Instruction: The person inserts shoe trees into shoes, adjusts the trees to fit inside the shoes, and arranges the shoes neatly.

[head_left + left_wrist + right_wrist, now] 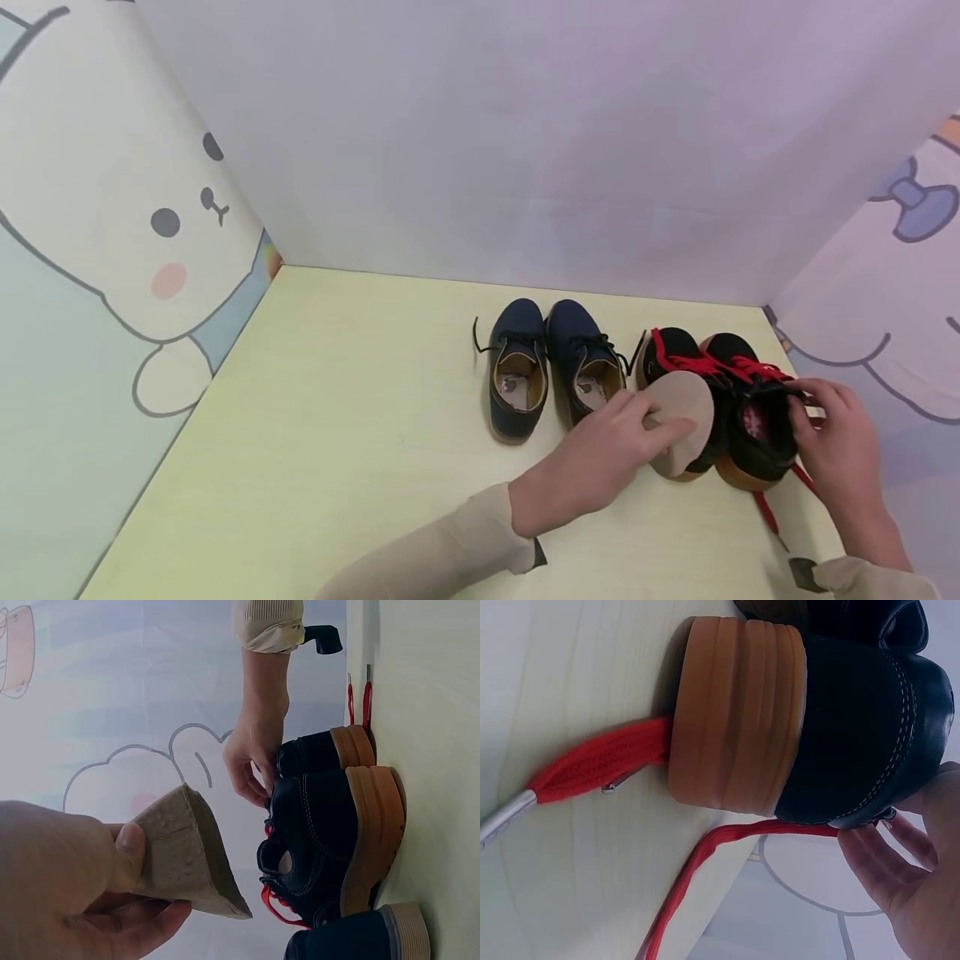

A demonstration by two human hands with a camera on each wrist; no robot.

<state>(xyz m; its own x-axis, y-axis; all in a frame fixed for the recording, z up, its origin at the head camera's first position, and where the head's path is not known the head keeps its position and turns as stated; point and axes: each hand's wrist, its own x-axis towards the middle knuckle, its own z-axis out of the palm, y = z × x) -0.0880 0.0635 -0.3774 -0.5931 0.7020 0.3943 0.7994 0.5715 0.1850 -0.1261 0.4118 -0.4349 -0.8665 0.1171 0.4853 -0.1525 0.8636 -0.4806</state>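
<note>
My left hand [592,467] pinches a brown cardboard shoe insert [692,404] between thumb and fingers, above the left black shoe [673,343]. Seen from the left wrist, the insert [176,844] is curved and tapers, held clear of the shoes. At the far right, my right hand [843,442] grips the collar of the right black shoe [750,467], thumb by its opening. From the right wrist, the fingers [885,866] touch the upper side of that shoe, whose thick tan sole [739,716] rests on the table. Both black shoes have red laces [678,362].
Two navy shoes, one left [517,321] and one right [573,321], stand side by side left of the black pair, with dark laces. A loose red lace [767,510] trails on the pale yellow table [337,400]. Printed cloth walls [465,150] border the table.
</note>
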